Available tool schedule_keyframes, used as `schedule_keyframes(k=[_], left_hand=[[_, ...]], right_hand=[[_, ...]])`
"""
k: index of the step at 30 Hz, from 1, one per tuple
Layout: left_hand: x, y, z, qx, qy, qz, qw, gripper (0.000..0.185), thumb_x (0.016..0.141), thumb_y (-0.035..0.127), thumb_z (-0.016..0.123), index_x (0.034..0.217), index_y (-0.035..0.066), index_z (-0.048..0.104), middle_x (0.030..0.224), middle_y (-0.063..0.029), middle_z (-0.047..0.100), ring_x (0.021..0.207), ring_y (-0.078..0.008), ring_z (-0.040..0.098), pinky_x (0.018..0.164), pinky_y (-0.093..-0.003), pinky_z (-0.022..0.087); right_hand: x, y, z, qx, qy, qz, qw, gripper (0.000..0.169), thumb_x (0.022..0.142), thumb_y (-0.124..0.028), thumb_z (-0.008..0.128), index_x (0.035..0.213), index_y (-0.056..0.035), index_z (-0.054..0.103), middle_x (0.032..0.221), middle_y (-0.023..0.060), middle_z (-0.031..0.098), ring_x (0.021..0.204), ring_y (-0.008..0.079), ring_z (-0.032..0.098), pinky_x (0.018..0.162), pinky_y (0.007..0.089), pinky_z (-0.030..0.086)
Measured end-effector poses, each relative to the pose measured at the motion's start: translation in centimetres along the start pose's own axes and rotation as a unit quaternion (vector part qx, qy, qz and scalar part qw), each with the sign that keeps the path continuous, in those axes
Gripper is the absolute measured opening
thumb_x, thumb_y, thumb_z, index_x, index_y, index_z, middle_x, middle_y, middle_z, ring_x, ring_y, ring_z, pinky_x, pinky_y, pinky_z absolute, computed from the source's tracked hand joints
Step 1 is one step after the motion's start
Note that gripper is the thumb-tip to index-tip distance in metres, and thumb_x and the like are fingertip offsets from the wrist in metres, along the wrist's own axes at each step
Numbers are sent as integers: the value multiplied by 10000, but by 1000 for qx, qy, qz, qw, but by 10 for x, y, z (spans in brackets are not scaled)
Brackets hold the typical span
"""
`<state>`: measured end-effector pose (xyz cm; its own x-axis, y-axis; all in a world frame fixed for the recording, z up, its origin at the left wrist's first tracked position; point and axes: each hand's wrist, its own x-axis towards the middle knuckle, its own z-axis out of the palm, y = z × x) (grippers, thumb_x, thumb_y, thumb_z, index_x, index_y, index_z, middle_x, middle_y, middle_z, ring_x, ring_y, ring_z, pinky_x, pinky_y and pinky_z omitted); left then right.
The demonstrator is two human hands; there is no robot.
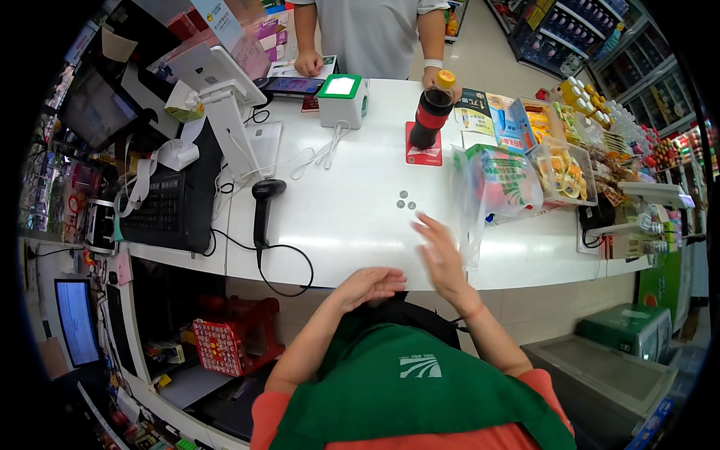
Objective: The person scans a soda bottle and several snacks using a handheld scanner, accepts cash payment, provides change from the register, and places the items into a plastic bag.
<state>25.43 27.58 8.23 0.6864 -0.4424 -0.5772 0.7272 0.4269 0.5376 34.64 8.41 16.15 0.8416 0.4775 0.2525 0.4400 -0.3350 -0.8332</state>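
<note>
My left hand (pixel 371 286) is at the counter's near edge, palm turned inward, fingers loosely bent, and I see nothing in it. Blurred by motion, my right hand (pixel 441 256) is over the white counter (pixel 349 230) with its fingers apart and nothing visible in them. Just beyond its fingertips lie three silver coins (pixel 403 194) in a small cluster. Farther off, a cola bottle (pixel 430 118) with a yellow cap stands on a red printed card (pixel 423 157). Right of my right hand is a clear plastic bag (pixel 498 180) with green print and packaged goods in it.
A black barcode scanner (pixel 263 214) with a looped cable lies at left, near a keyboard (pixel 154 211). Opposite stands a person (pixel 365 34), one hand behind the bottle. A white-and-green payment box (pixel 341 104) and snack bins (pixel 562 171) also occupy the counter.
</note>
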Motion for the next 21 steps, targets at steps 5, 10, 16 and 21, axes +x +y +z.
schedule_keyframes(k=[5,10,16,21], left_hand=[[-42,-39,-32,-67,-1,-41,997,457,1018,286,361,1320,-49,440,1333,-192,510,1208,-293,532,1002,-366,443],[-34,-88,-88,-272,-9,3,962,516,1002,311,379,1363,-57,381,1406,-234,414,1291,-338,437,1047,-403,404],[-21,-87,-90,-340,-10,74,937,513,1014,343,295,1326,-45,418,1354,-216,465,1274,-334,441,1098,-429,336],[-40,-85,-104,-324,-104,56,939,534,1030,319,209,1348,-80,364,1409,-248,395,1315,-346,394,1107,-441,331]], right_hand=[[39,94,66,-173,-39,10,984,527,956,-218,492,1402,20,343,1507,192,263,1411,363,198,1138,445,201],[26,84,89,-249,-128,-47,959,596,945,-287,500,1413,32,314,1500,207,263,1406,374,201,1138,476,192],[-52,7,150,-218,-232,-118,941,663,906,-298,554,1422,30,299,1500,210,255,1401,381,214,1133,474,212],[-100,-35,186,-188,-313,-141,920,666,893,-315,572,1391,59,338,1486,230,264,1394,383,226,1139,454,214]])
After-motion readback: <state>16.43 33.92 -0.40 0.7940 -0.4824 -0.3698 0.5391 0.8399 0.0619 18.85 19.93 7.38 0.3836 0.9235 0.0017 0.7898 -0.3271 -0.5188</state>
